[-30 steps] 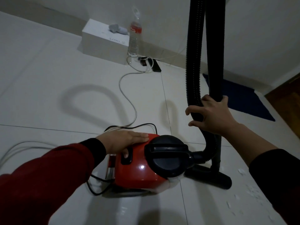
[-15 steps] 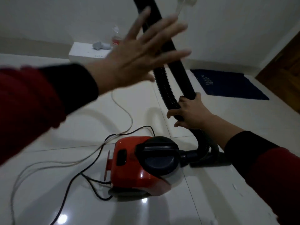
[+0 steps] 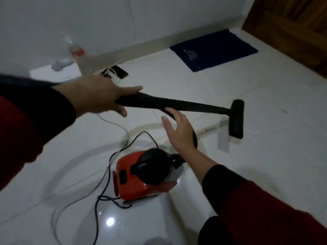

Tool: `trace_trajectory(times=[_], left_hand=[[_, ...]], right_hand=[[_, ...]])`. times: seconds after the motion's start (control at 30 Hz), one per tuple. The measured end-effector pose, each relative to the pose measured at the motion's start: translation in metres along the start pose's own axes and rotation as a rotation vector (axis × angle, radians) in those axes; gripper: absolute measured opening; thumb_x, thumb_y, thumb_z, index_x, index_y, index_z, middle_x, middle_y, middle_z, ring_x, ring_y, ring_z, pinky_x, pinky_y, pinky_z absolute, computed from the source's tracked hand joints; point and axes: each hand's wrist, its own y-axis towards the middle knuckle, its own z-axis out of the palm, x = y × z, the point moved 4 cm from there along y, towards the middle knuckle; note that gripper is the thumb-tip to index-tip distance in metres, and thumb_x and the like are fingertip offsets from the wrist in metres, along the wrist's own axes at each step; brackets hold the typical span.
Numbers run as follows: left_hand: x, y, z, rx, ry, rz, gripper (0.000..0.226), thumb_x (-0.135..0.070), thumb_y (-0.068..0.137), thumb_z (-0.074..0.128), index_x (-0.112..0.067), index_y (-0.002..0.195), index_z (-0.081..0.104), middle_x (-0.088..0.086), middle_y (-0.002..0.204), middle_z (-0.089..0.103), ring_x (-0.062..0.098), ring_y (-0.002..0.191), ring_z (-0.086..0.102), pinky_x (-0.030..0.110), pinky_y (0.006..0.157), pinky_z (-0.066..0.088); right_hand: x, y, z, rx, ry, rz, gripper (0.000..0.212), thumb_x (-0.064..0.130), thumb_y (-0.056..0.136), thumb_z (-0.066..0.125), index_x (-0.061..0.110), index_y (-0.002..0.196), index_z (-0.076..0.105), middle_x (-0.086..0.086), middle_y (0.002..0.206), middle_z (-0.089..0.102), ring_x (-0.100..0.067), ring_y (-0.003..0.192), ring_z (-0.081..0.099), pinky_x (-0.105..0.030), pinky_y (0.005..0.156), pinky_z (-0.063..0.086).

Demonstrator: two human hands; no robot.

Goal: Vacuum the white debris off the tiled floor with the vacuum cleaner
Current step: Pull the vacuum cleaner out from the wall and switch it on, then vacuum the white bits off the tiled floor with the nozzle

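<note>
The red and black vacuum cleaner (image 3: 132, 183) sits on the tiled floor, low in the middle of the view. Its black wand (image 3: 185, 104) lies nearly level above the floor, with the floor head (image 3: 236, 119) out to the right, just over the tiles. My left hand (image 3: 99, 96) grips the wand's near end, thumb along the top. My right hand (image 3: 177, 133) is open with fingers stretched, resting against the black hose (image 3: 194, 137) that curves down behind it to the body. White debris cannot be made out in this dim, blurred frame.
A black power cord (image 3: 96, 209) and a white cable (image 3: 122, 128) trail over the floor left of the vacuum. A white box (image 3: 44, 73), a blurred plastic bottle (image 3: 77, 52) and a power strip (image 3: 118, 72) stand by the far wall. A blue mat (image 3: 214, 50) lies before a wooden door (image 3: 292, 32).
My left hand left the vacuum body, swung up and took the wand. The wand dropped from upright to nearly level, its head out right. My right hand loosened its grip on the hose.
</note>
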Motion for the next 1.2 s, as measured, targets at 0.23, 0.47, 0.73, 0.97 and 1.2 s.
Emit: trace_trajectory(times=[0.23, 0.47, 0.73, 0.97, 1.2], left_hand=[[-0.033, -0.051, -0.029, 0.341, -0.265, 0.089, 0.08, -0.066, 0.085, 0.036, -0.044, 0.147, -0.009, 0.01, 0.1, 0.059, 0.02, 0.078, 0.055, 0.028, 0.074, 0.043], [-0.028, -0.133, -0.054, 0.826, -0.744, 0.003, 0.072, -0.065, 0.087, 0.03, -0.055, 0.137, -0.02, 0.007, 0.095, 0.058, 0.016, 0.063, 0.062, 0.024, 0.051, 0.053], [-0.022, -0.188, 0.007, 0.92, -1.1, -0.017, 0.078, -0.045, 0.094, 0.044, -0.044, 0.145, -0.014, 0.013, 0.078, 0.052, 0.015, 0.049, 0.049, 0.026, 0.046, 0.049], [-0.035, -0.197, 0.047, 0.894, -1.289, 0.018, 0.074, -0.044, 0.094, 0.047, -0.053, 0.144, -0.007, 0.016, 0.082, 0.054, 0.015, 0.048, 0.053, 0.026, 0.048, 0.05], [-0.039, -0.196, 0.06, 0.925, -1.19, 0.093, 0.071, -0.051, 0.092, 0.043, -0.06, 0.139, -0.01, 0.017, 0.091, 0.061, 0.021, 0.062, 0.067, 0.031, 0.057, 0.058]], right_hand=[[0.098, -0.032, 0.003, -0.133, 1.213, 1.002, 0.097, 0.048, 0.089, 0.06, 0.053, 0.14, -0.023, -0.015, 0.151, 0.032, -0.035, 0.123, 0.052, -0.046, 0.086, 0.052], [0.138, -0.082, -0.012, -0.207, 1.044, 1.299, 0.075, 0.038, 0.099, 0.047, 0.039, 0.15, -0.008, -0.016, 0.139, 0.043, -0.026, 0.086, 0.066, -0.039, 0.086, 0.053], [0.128, -0.129, 0.029, -0.118, 0.734, 1.331, 0.064, 0.042, 0.1, 0.039, 0.028, 0.153, 0.007, -0.017, 0.141, 0.045, -0.032, 0.114, 0.057, -0.028, 0.084, 0.048], [0.122, -0.167, 0.073, -0.377, 1.058, 1.284, 0.054, 0.032, 0.101, 0.045, 0.054, 0.143, 0.02, -0.007, 0.073, 0.056, -0.014, 0.052, 0.053, -0.025, 0.048, 0.05], [0.098, -0.165, 0.074, -0.374, 0.999, 1.303, 0.052, 0.034, 0.101, 0.044, 0.054, 0.143, 0.022, -0.006, 0.077, 0.057, -0.013, 0.055, 0.052, -0.025, 0.049, 0.051]])
